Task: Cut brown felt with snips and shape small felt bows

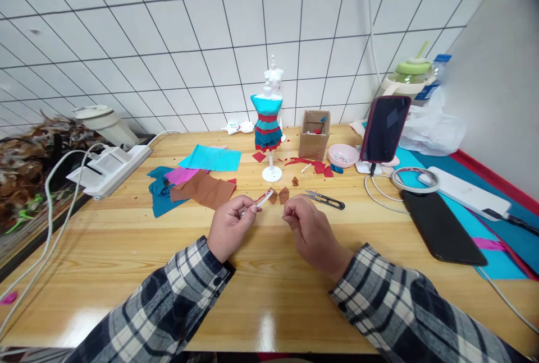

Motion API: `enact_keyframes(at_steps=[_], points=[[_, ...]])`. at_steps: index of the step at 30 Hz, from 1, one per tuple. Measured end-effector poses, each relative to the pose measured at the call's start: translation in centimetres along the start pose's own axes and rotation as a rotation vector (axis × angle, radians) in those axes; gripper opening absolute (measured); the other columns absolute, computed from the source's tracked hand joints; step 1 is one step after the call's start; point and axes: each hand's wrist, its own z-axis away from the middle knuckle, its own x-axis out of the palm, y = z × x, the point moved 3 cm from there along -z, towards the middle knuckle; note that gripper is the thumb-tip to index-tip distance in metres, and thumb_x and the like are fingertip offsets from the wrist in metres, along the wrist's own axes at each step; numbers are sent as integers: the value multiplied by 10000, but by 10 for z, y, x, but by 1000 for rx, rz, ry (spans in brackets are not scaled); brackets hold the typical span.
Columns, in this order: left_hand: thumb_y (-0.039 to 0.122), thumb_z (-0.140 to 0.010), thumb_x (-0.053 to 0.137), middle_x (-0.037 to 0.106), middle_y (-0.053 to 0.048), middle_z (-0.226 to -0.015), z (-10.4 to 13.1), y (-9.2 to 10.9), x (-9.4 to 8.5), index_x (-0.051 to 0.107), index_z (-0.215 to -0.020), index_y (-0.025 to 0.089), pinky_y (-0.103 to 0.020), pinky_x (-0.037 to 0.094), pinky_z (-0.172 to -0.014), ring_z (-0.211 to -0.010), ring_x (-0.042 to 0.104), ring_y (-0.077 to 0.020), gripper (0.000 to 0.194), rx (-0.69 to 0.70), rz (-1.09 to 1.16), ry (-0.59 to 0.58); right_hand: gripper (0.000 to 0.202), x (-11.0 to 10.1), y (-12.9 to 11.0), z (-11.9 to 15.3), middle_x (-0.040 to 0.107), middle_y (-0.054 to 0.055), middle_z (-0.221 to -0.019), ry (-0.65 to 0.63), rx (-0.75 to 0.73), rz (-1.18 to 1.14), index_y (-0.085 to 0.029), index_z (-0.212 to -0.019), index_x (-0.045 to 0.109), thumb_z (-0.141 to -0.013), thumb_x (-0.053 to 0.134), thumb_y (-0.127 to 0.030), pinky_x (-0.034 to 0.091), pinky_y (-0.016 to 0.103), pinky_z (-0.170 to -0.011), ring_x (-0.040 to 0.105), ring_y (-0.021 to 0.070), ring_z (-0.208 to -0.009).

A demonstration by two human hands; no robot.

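Note:
Between finger and thumb, my left hand (233, 224) pinches a thin white strip (265, 198) that points up and right. My right hand (314, 234) is closed, its thumb and index finger pressed together on something too small to make out. Just beyond the hands lies a brown paper bow (279, 195). Small black scissors (325, 200) rest to the right of it, beside my right hand. Farther back stands a mini dress form (268, 122) on a white base, wearing a turquoise, teal and red layered dress. A small brown scrap (295, 182) lies near the bow.
Crepe paper sheets (206, 189) lie at the left. Behind right are a cardboard box (314, 136), a pink bowl (343, 155) and red scraps. A propped phone (385, 129), a black tablet-like device (444, 228) and cables occupy the right; a power strip (110, 169) sits left.

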Motion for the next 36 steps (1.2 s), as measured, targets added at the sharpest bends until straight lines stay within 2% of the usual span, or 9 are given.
enact_keyframes(at_steps=[4, 9, 13, 18, 22, 24, 27, 30, 36], points=[[342, -855, 493, 654, -13, -673, -16, -33, -24, 643, -784, 172, -245, 418, -563, -595, 560, -143, 238, -63, -228, 217, 88, -11, 3, 2, 504, 21, -810, 123, 19, -71, -211, -851, 437, -924, 411, -170, 392, 285, -699, 491, 156, -758], [344, -825, 541, 740, -64, -928, -37, -62, -39, 736, -891, 218, -383, 442, -871, -917, 631, -253, 241, 134, -594, -46, 123, -8, 18, 0, 511, 7, -770, 30, 234, -179, -209, -863, 449, -954, 396, -272, 388, 273, -651, 493, 140, -686], [274, -793, 546, 735, -65, -975, -35, -66, -39, 720, -1008, 215, -366, 469, -834, -896, 639, -247, 282, 70, -628, -31, 137, 2, 21, -1, 478, -22, -676, -143, 276, -235, -213, -836, 432, -949, 393, -278, 376, 259, -609, 471, 130, -617], [128, -781, 477, 742, -45, -916, -30, -66, -32, 752, -801, 243, -449, 413, -937, -930, 624, -260, 299, 65, -655, -55, 120, 3, 16, 0, 466, -39, -637, -225, 261, -240, -214, -816, 420, -932, 392, -232, 371, 251, -586, 463, 125, -585], [251, -850, 499, 717, -78, -1033, -27, -51, -33, 690, -1063, 250, -628, 236, -1028, -1043, 580, -311, 286, 25, -677, 57, 112, 2, 15, -1, 475, -42, -630, -230, 260, -232, -215, -812, 428, -920, 398, -216, 378, 253, -583, 472, 127, -590], [341, -901, 450, 689, -98, -1100, -24, -35, -31, 644, -1134, 213, -556, 294, -1024, -1081, 556, -291, 329, 97, -569, 94, 112, 2, 15, -2, 487, -39, -637, -229, 256, -227, -214, -809, 434, -917, 401, -214, 384, 255, -587, 483, 131, -603], [374, -958, 297, 681, -92, -1070, -16, -11, -19, 668, -1035, 185, -401, 384, -972, -1037, 572, -222, 423, 262, -265, -99, 109, 2, 15, -3, 501, -32, -652, -226, 254, -218, -214, -810, 441, -914, 407, -215, 392, 261, -602, 497, 137, -627], [438, -929, 366, 687, -72, -1011, -8, 3, -6, 689, -913, 210, -421, 323, -1011, -994, 576, -218, 396, 327, -243, -284, 104, 1, 17, -4, 510, -25, -674, -207, 262, -202, -215, -816, 443, -915, 412, -225, 394, 268, -615, 504, 145, -648], [281, -868, 531, 715, -20, -811, -1, 11, -5, 689, -763, 237, -499, 170, -1078, -920, 579, -200, 195, 481, -355, -299, 90, 1, 18, -4, 532, -9, -735, -180, 261, -164, -204, -825, 459, -907, 424, -216, 385, 268, -622, 496, 146, -678]])
